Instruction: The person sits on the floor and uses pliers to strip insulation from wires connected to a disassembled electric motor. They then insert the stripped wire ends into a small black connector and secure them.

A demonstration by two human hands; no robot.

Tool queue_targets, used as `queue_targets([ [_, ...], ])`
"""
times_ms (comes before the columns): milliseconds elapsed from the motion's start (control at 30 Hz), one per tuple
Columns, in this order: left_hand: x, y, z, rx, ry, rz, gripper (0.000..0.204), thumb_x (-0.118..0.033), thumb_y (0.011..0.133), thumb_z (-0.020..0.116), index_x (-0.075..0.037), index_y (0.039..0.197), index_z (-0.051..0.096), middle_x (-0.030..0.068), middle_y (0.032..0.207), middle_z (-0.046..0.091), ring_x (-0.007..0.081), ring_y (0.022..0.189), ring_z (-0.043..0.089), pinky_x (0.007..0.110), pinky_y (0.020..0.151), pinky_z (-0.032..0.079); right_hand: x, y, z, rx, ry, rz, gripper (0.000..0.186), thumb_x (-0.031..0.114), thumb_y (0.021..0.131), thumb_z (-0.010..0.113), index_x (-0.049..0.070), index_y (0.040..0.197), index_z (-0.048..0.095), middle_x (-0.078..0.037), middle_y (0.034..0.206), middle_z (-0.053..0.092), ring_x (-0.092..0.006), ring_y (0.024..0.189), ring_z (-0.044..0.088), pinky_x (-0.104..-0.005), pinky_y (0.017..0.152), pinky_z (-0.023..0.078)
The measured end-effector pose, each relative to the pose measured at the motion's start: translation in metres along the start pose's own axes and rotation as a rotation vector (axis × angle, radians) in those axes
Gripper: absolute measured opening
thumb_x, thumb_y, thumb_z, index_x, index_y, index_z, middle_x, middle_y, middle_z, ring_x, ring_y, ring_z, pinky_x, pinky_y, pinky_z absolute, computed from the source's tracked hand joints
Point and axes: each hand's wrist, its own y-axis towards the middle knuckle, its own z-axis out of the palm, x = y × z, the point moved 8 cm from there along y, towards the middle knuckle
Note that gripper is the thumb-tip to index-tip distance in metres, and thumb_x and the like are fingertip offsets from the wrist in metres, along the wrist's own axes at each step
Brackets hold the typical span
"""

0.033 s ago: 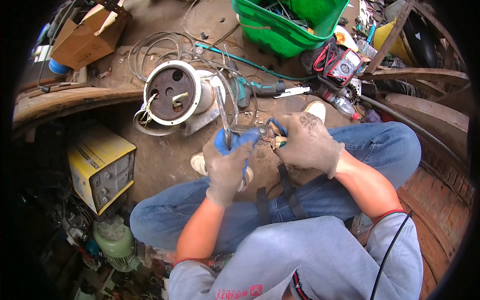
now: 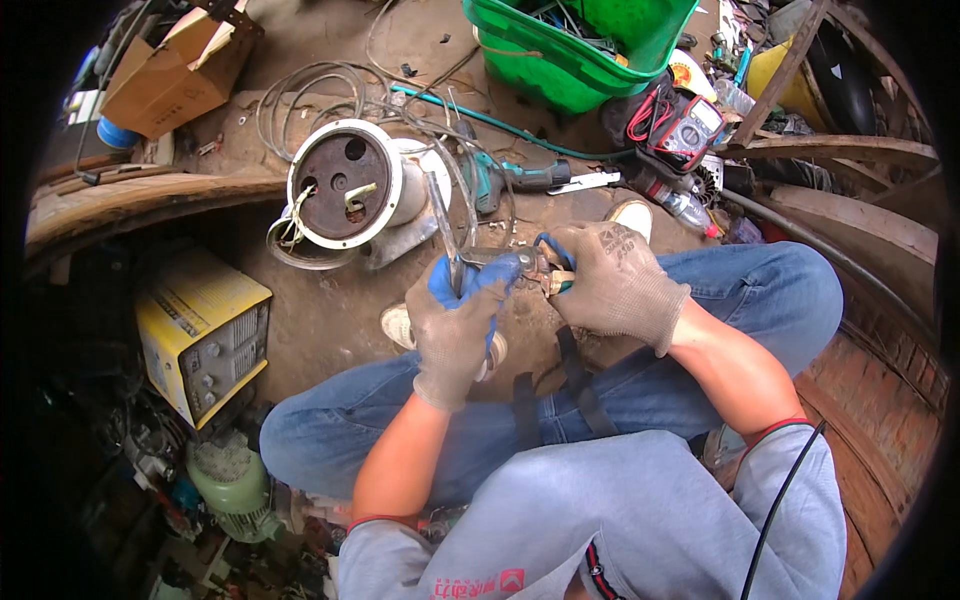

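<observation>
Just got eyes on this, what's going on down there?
A seated person in gloves is working with both hands above the ground. The right hand grips a plier-like tool, and the left hand holds grey cable close to the tool's metal head. The exact contact there is hard to make out. Beyond the left hand sits a round white-rimmed housing with loose wires showing, and a teal power tool lies to its right.

The bin (image 2: 530,75) stands far, the multimeter (image 2: 694,132) right of it, the carton (image 2: 165,88) far left, the motor (image 2: 230,487) near left.
</observation>
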Motion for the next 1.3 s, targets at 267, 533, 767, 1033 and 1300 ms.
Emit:
queue_targets([
  [267, 0.023, 0.007, 0.009, 0.105, -0.215, -0.185, 0.019, -0.008, 0.101, 0.066, 0.004, 0.116, 0.067, 0.0058, 0.104, 0.071, 0.0097, 0.089, 0.065, 0.025, 0.079, 0.053, 0.001, 0.007, 0.0, -0.008, 0.013, 0.096, 0.028, 0.028, 0.09, 0.073, 0.003, 0.102, 0.07, -0.025, 0.096, 0.071, -0.044, 0.095, 0.07, -0.0501, 0.084, 0.055],
  [533, 0.008, 0.018, 0.001, 0.581, -0.197, -0.282, 0.033, -0.005, 0.104, 0.056, 0.008, 0.134, 0.064, 0.0139, 0.125, 0.072, 0.0166, 0.111, 0.068, 0.032, 0.098, 0.054, -0.017, 0.0, -0.01, 0.021, 0.046, 0.068, 0.034, 0.028, 0.09, 0.075, 0.005, 0.115, 0.071, -0.021, 0.102, 0.072, -0.0413, 0.098, 0.071, -0.0481, 0.086, 0.056],
  [767, -0.009, 0.021, -0.008, 0.334, 0.024, -0.174, 0.022, 0.0, 0.097, 0.066, 0.008, 0.116, 0.07, 0.0138, 0.106, 0.076, 0.0181, 0.099, 0.072, 0.033, 0.089, 0.058, -0.018, -0.019, -0.036, -0.183, 0.049, -0.02, 0.044, 0.024, 0.086, 0.077, 0.002, 0.123, 0.068, -0.022, 0.113, 0.07, -0.0426, 0.108, 0.067, -0.0485, 0.092, 0.054],
  [1033, -0.017, 0.024, -0.005, 0.13, 0.207, -0.107, 0.016, -0.003, 0.094, 0.074, 0.006, 0.105, 0.069, 0.0064, 0.091, 0.072, 0.0088, 0.084, 0.063, 0.026, 0.074, 0.052, -0.009, -0.028, -0.031, -0.142, 0.353, 0.018, 0.041, 0.011, 0.085, 0.078, 0.002, 0.124, 0.069, -0.006, 0.098, 0.067, -0.0159, 0.089, 0.067, -0.0321, 0.079, 0.054],
  [1300, -0.016, 0.011, 0.024, 0.301, 0.289, 0.042, 0.016, -0.004, 0.091, 0.076, 0.001, 0.104, 0.069, 0.0065, 0.09, 0.073, 0.0126, 0.078, 0.066, 0.029, 0.071, 0.054, 0.005, -0.016, -0.051, -0.322, 0.778, -0.083, 0.037, 0.014, 0.088, 0.083, 0.002, 0.121, 0.07, -0.005, 0.098, 0.072, -0.0087, 0.083, 0.066, -0.0279, 0.076, 0.057],
])
